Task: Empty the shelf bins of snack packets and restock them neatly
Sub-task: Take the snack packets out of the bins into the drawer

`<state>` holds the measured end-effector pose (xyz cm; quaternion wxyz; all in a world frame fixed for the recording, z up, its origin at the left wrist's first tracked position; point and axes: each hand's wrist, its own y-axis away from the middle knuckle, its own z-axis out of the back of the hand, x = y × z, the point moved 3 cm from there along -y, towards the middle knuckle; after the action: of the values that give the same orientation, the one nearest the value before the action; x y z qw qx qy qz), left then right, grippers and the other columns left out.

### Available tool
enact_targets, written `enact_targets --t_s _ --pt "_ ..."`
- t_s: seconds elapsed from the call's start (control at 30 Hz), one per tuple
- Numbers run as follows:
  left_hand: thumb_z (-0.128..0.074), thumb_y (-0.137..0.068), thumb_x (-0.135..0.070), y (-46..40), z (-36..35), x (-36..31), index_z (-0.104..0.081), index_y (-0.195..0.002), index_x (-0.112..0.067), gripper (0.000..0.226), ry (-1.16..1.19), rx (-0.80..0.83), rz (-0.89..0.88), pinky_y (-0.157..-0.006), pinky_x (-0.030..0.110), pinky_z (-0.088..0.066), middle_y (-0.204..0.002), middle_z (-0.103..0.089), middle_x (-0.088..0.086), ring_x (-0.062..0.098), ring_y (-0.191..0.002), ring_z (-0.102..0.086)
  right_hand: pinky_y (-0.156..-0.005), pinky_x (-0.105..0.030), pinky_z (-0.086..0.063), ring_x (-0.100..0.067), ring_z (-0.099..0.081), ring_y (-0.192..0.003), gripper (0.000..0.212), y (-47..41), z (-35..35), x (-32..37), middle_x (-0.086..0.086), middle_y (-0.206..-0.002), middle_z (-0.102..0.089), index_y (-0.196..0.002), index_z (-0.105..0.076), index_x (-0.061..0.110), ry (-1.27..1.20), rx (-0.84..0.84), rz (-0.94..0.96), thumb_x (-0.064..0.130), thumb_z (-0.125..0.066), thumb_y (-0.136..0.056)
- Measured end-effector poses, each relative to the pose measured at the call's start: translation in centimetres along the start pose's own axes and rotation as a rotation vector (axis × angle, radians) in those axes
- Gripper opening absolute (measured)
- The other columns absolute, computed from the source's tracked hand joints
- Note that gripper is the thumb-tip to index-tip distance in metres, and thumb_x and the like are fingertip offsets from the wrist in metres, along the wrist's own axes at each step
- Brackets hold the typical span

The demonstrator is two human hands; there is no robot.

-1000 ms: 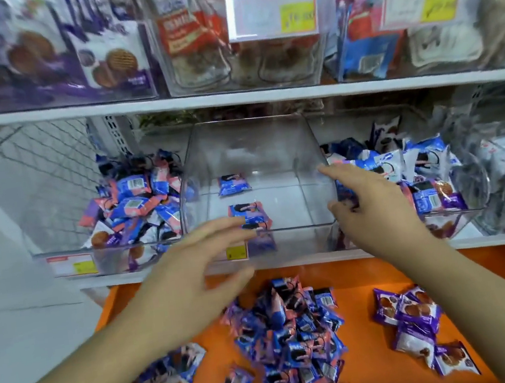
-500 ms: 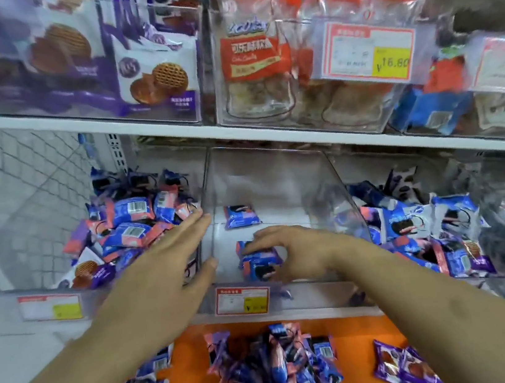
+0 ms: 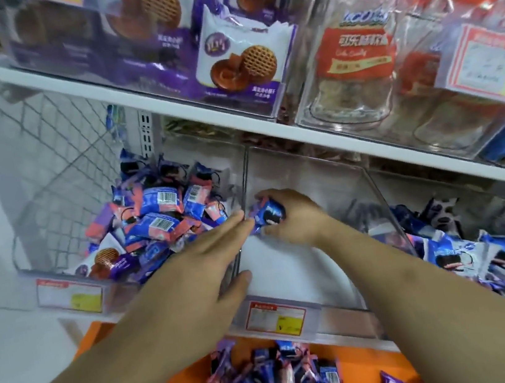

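Clearing the middle clear bin (image 3: 319, 282) is nearly done: the right hand (image 3: 296, 214) has its fingers curled round the last blue snack packets (image 3: 267, 215), deep inside at about 12 o'clock. Lift them straight up, then back toward 6 o'clock over the low front lip and onto the orange counter (image 3: 366, 366). The left hand (image 3: 198, 277), fingers straight and apart, steadies the bin's left wall. Overhead, the upper shelf (image 3: 186, 100) leaves little room.

Price tags (image 3: 274, 317) unreadable, blurred.

Bright, even light; wide-angle bending; edges perhaps blurred by motion.
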<state>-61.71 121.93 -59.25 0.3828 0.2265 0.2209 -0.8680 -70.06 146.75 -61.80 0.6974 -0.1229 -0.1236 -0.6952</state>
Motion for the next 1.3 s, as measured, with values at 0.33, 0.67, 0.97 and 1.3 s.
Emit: enact_targets --t_s 0.33,0.67,0.97,1.3 --pt "-0.047 -0.105 -0.05 0.6 0.2 0.0 -0.002 -0.159 -0.055 0.071 0.011 -0.005 0.013 -0.116 0.017 -0.01 -0.156 0.011 -0.049 -0.013 -0.15 -0.002 -0.077 -0.034 -0.06 -0.02 -0.069 -0.086 0.051 2.3 -1.6 -1.6 0.009 -0.093 -0.072 -0.1 -0.056 0.034 -0.039 -0.017 -0.074 0.045 -0.086 -0.06" --pt "-0.053 -0.103 -0.048 1.4 0.9 -1.6 -0.005 -0.162 -0.051 0.076 -0.002 0.073 0.084 -0.122 0.04 -0.026 -0.165 0.01 -0.035 0.009 -0.156 -0.017 -0.07 -0.025 -0.056 -0.011 -0.068 -0.076 0.049 15.8 8.1 2.5 0.012 -0.089 -0.07 -0.108 -0.056 0.035 -0.289 -0.314 -0.087 0.026 -0.088 -0.071" --pt "-0.062 -0.098 -0.034 5.1 -0.4 -5.7 -0.047 -0.151 -0.03 0.055 -0.075 -0.011 -0.088 -0.113 0.043 -0.037 -0.155 -0.039 -0.01 0.019 -0.141 -0.034 -0.077 -0.029 -0.051 -0.009 -0.06 -0.089 0.053 29.5 -4.2 3.6 0.012 -0.103 -0.064 -0.118 -0.057 0.034 -0.278 0.047 -0.11 0.023 -0.083 -0.074" --pt "-0.057 -0.104 -0.027 9.9 -11.0 -1.8 -0.059 -0.141 -0.02 0.037 -0.056 0.44 0.128 -0.102 0.024 -0.039 -0.141 -0.056 -0.001 0.018 -0.128 -0.052 -0.126 -0.038 -0.029 -0.014 -0.023 -0.156 0.114 31.6 -16.8 -5.8 0.009 -0.169 -0.026 -0.161 -0.025 0.049 -0.365 0.374 -0.297 0.047 -0.094 -0.071"
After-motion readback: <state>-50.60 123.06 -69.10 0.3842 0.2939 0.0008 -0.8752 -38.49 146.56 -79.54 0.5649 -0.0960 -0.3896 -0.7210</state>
